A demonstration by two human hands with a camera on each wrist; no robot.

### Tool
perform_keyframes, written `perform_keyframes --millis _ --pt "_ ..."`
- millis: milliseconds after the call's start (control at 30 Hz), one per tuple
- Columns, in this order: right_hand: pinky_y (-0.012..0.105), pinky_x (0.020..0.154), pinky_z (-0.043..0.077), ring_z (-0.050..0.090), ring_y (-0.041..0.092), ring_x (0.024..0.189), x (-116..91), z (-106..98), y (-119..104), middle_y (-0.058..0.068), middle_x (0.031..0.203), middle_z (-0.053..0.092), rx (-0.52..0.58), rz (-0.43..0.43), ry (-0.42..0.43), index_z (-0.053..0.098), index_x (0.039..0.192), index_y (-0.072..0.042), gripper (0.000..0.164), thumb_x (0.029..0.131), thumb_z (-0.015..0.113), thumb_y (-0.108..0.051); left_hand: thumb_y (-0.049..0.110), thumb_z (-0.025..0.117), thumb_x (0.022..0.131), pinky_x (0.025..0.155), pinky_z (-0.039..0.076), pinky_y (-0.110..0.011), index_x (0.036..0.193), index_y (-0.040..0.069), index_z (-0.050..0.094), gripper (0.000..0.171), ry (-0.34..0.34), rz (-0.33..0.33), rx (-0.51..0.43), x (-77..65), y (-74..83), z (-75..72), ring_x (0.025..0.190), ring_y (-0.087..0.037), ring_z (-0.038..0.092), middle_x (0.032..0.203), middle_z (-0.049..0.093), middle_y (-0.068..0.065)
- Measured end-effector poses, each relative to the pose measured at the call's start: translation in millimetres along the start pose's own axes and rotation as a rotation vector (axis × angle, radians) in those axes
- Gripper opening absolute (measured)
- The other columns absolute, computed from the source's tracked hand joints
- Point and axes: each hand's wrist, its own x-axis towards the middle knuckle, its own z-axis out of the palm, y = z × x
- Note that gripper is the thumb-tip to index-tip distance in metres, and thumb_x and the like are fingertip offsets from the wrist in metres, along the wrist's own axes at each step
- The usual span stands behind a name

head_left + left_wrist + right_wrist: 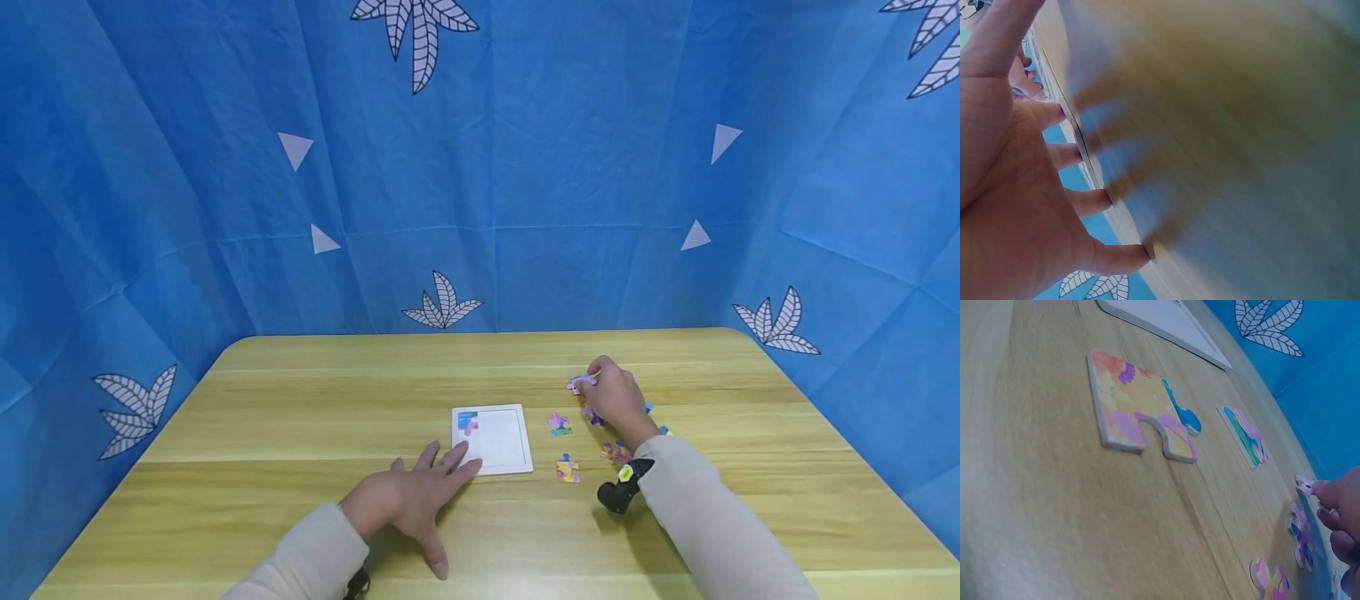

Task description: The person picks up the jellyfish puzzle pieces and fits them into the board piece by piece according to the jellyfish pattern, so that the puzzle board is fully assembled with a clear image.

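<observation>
The right hand [617,396] pinches a pink puzzle piece [581,383], partly hidden, right of the white tray [528,446], and blocks parts of loose pieces [592,415]. The left hand [417,497], fingers spread, is at the tray's near left corner; a blue-and-pink piece [468,422] sits far left inside.

Wide passage over table [322,408], left of tray [502,442]. Left hand [420,496] bars tray's near-left corner; loose pieces [567,471] crowd right hand's [618,402] surroundings.

You've got a wooden table [300,400] before you, blue cloth [525,167] hanging behind it, printed with pale leaves [424,50] and triangles [295,148].
</observation>
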Motion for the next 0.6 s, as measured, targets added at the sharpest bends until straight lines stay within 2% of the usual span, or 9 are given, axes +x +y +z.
perform_keyframes --millis 167,367,600 --pt "0.029 0.05 0.04 0.052 0.015 0.055 -0.7 3.1 0.8 0.01 0.087 0.066 0.043 -0.018 -0.009 0.056 0.118 -0.007 0.034 0.092 0.059 -0.028 0.054 0.084 0.051 0.1 0.015 -0.075 0.152 0.032 0.009 0.127 -0.003 -0.001 -0.001 0.1 -0.5 0.0 0.144 -0.039 0.002 0.16 0.0 0.0" --pt "0.03 0.055 0.045 0.06 0.014 0.061 -2.6 6.0 -2.9 0.013 0.096 0.067 0.088 -0.047 -0.002 0.06 0.113 -0.006 0.029 0.092 0.061 -0.026 0.054 0.083 0.051 0.1 0.014 -0.075 0.152 0.032 0.009 0.127 -0.004 -0.003 -0.002 0.4 -0.5 0.4 0.144 -0.039 0.002 0.16 0.0 0.0" --pt "0.031 0.058 0.046 0.06 0.019 0.068 -7.5 8.1 -16.1 0.012 0.089 0.067 0.128 -0.107 0.026 0.065 0.104 -0.005 0.025 0.089 0.065 -0.025 0.054 0.084 0.05 0.101 0.014 -0.075 0.152 0.032 0.01 0.127 0.002 -0.003 -0.007 0.6 -0.9 1.1 0.144 -0.039 0.002 0.16 0.0 0.0"
